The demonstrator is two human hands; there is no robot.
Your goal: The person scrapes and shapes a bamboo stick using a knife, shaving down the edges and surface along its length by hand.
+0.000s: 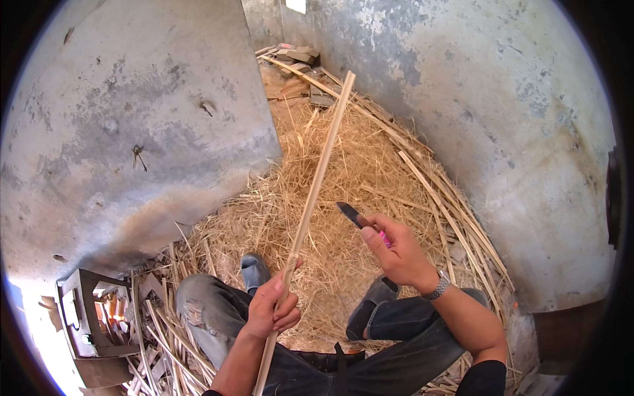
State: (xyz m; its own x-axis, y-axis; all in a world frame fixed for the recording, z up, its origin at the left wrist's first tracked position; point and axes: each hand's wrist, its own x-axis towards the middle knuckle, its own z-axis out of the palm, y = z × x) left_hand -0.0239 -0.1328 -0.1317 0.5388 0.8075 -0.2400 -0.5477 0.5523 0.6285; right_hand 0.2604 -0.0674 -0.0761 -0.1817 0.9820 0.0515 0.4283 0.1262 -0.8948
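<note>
My left hand (273, 307) is wrapped round a long, pale split-bamboo strip (320, 171). The strip slants up from my lap, its far end leaning a little to the right. To its right, my right hand (395, 252) grips a knife (352, 214) with a short dark blade. Between the fingers a bit of pink handle shows; the rest is hidden by the hand. The blade points up and to the left, apart from the strip. On the right wrist sits a metal-band watch (438, 285).
Curly shavings (343, 171) cover the floor around my shoes. Long strips (456, 211) lie along the curved grey wall (502, 119) at right, more strips (173, 350) at lower left. A grey panel (145, 119) stands at left, a dark frame (99, 317) below it. Blocks (297, 58) lie at the back.
</note>
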